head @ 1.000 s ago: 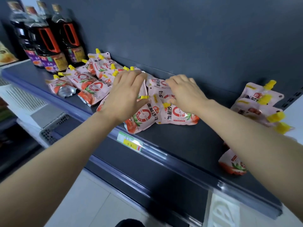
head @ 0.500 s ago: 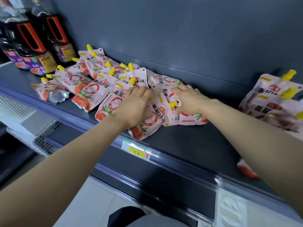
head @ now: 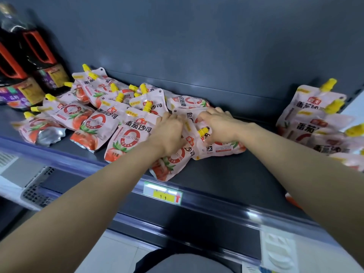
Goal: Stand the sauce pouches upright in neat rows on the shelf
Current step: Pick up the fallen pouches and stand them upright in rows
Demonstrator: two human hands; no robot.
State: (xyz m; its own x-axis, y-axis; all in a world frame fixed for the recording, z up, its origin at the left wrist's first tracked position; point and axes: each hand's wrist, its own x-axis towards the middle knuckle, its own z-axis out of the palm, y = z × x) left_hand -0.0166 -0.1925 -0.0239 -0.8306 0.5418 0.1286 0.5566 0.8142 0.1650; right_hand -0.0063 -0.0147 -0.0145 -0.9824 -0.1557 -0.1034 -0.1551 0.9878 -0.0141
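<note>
Pouches (head: 128, 133) of tomato sauce lie flat in a jumbled heap on dark shelf (head: 226, 174), yellow spouts pointing every way. Left hand (head: 169, 133) and right hand (head: 218, 125) both pressed onto middle pouch (head: 218, 148); fingers curled over its top edge, grip itself hidden. Second pile (head: 315, 123) leans at far right. Dark bottles (head: 29, 75) stand far left. Price tag (head: 163, 195) on shelf lip

two hands (head: 169, 134), two dark bottles (head: 45, 62); pouches (head: 128, 133) too overlapped to count
</note>
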